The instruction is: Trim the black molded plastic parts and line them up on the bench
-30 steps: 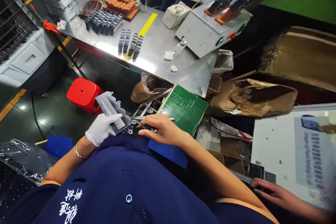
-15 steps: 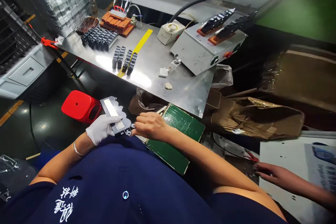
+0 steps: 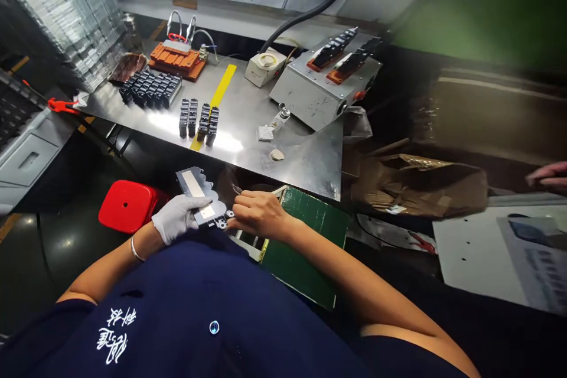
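Observation:
My left hand (image 3: 179, 218), in a white glove, is closed around a flat grey part with a scalloped edge (image 3: 207, 190). A pale strip (image 3: 193, 183) runs along its face, and small ring-shaped tabs (image 3: 222, 223) stick out at its lower right end. My right hand (image 3: 257, 212) is bare, its fingers curled together right beside those tabs. Whatever the right fingertips pinch is hidden or too small to name. Both hands are in front of my body, below the metal table's front edge.
On the metal table (image 3: 305, 174) stand black ribbed blocks (image 3: 153, 88), an orange fixture (image 3: 175, 59) and a grey box (image 3: 310, 91) carrying two black pieces. A red stool (image 3: 126, 205) is left; a green board (image 3: 305, 242) lies under my right forearm. A co-worker's hand (image 3: 549, 177) shows far right.
My view has shifted, so the table and its contents appear further left. Both hands keep their hold at the grey part. The co-worker's hand has moved up and right, away from the red-handled tool.

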Available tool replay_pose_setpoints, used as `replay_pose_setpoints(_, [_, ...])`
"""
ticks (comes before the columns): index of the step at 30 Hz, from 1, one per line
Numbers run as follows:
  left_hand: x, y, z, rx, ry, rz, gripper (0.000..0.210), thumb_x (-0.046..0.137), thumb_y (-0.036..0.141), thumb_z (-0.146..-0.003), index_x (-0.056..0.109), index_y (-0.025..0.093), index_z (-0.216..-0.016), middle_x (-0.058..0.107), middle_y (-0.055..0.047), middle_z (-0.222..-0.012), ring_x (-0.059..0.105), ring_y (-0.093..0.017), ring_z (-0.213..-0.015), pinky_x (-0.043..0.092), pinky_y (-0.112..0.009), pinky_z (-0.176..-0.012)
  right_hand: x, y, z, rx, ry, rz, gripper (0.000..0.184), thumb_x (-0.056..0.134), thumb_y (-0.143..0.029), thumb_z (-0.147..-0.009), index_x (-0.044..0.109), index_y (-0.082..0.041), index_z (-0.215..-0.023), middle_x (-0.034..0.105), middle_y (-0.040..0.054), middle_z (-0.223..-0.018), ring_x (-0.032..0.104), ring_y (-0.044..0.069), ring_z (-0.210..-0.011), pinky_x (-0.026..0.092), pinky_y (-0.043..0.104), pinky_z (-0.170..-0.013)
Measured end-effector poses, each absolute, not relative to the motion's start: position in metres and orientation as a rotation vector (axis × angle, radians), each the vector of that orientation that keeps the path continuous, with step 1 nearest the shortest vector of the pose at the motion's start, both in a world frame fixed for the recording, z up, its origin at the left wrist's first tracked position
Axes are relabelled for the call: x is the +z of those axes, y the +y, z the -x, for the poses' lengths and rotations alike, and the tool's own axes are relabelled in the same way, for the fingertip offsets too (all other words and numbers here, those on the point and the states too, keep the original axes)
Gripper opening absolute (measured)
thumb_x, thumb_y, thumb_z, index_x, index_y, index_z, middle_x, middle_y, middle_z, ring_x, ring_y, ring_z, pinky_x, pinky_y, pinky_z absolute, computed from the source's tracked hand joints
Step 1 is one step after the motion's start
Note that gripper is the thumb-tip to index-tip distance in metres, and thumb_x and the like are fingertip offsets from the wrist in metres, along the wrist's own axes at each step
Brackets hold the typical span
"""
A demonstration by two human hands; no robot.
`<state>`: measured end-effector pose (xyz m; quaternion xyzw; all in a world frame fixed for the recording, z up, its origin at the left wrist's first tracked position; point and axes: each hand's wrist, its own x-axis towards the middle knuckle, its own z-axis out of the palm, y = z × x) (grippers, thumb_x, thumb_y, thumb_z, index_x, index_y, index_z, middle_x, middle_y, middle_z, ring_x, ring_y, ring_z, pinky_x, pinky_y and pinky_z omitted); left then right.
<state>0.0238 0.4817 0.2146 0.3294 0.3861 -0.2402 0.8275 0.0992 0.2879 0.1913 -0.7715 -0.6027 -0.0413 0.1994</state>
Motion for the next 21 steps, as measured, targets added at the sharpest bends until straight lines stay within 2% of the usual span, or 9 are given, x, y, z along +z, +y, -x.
replay_pose_setpoints(4, [0.216,0.506,-0.053,-0.566,0.739,-0.761,0.017,0.062,0.007,-0.079,0.067,0.006,-0.096,0.072,-0.009,-0.079,0.069,-0.016,-0.064,0.056,-0.022,-0.057,0.194,0.304,-0.105,-0.192,-1.510,2.279,0.057,0.035,-0.060,-0.093,0.052,-0.020,-0.055,0.049,0.0007,-0.056,0.041,0.013,-0.055,0.026,0.029,-0.052])
replay_pose_setpoints(8, [0.207,0.529,-0.072,-0.683,0.668,-0.793,0.009,0.065,0.009,-0.078,0.067,0.007,-0.087,0.070,-0.008,-0.073,0.066,-0.014,-0.059,0.054,-0.020,-0.054,0.198,0.322,-0.106,-0.306,-1.463,2.360,0.056,0.039,-0.058,-0.093,0.053,-0.020,-0.055,0.052,0.0000,-0.056,0.045,0.011,-0.054,0.028,0.027,-0.051])
replay_pose_setpoints(11, [0.199,0.542,-0.083,-0.771,0.644,-0.829,0.006,0.066,0.012,-0.078,0.067,0.009,-0.083,0.071,-0.008,-0.073,0.066,-0.014,-0.059,0.053,-0.020,-0.053,0.198,0.334,-0.103,-0.387,-1.376,2.419,0.055,0.043,-0.061,-0.090,0.056,-0.020,-0.056,0.057,0.0002,-0.055,0.052,0.011,-0.053,0.034,0.025,-0.049])
replay_pose_setpoints(12, [0.197,0.545,-0.086,-0.799,0.638,-0.841,0.006,0.065,0.012,-0.077,0.067,0.009,-0.082,0.071,-0.008,-0.074,0.067,-0.014,-0.061,0.055,-0.021,-0.056,0.197,0.337,-0.102,-0.390,-1.314,2.424,0.052,0.045,-0.062,-0.088,0.061,-0.020,-0.063,0.063,0.0016,-0.062,0.058,0.011,-0.058,0.040,0.024,-0.051])
replay_pose_setpoints(14, [0.196,0.551,-0.089,-0.848,0.605,-0.864,0.005,0.065,0.013,-0.076,0.068,0.011,-0.080,0.072,-0.007,-0.074,0.068,-0.015,-0.063,0.056,-0.022,-0.062,0.192,0.344,-0.096,-0.339,-1.225,2.380,0.045,0.049,-0.061,-0.087,0.067,-0.020,-0.085,0.073,0.0047,-0.088,0.067,0.012,-0.077,0.050,0.021,-0.064])
replay_pose_setpoints(16, [0.197,0.557,-0.090,-0.881,0.517,-0.929,0.007,0.068,0.015,-0.072,0.070,0.014,-0.078,0.072,-0.006,-0.077,0.068,-0.016,-0.067,0.057,-0.023,-0.068,0.185,0.350,-0.089,-0.234,-1.197,2.309,0.043,0.052,-0.057,-0.087,0.065,-0.022,-0.106,0.070,0.0048,-0.114,0.068,0.012,-0.098,0.053,0.019,-0.079])
replay_pose_setpoints(18, [0.197,0.565,-0.091,-0.873,0.367,-1.061,0.018,0.075,0.018,-0.062,0.072,0.018,-0.080,0.073,-0.004,-0.083,0.069,-0.020,-0.076,0.058,-0.027,-0.075,0.175,0.357,-0.081,-0.176,-1.150,2.266,0.043,0.055,-0.055,-0.086,0.062,-0.023,-0.115,0.067,0.0045,-0.121,0.066,0.013,-0.106,0.053,0.018,-0.083])
replay_pose_setpoints(21, [0.195,0.578,-0.097,-0.821,0.184,-1.243,0.033,0.081,0.022,-0.050,0.072,0.025,-0.082,0.074,-0.003,-0.090,0.068,-0.029,-0.092,0.059,-0.034,-0.079,0.158,0.365,-0.075,-0.205,-0.989,2.246,0.050,0.064,-0.054,-0.079,0.061,-0.021,-0.117,0.069,0.0078,-0.116,0.067,0.016,-0.104,0.055,0.021,-0.081])
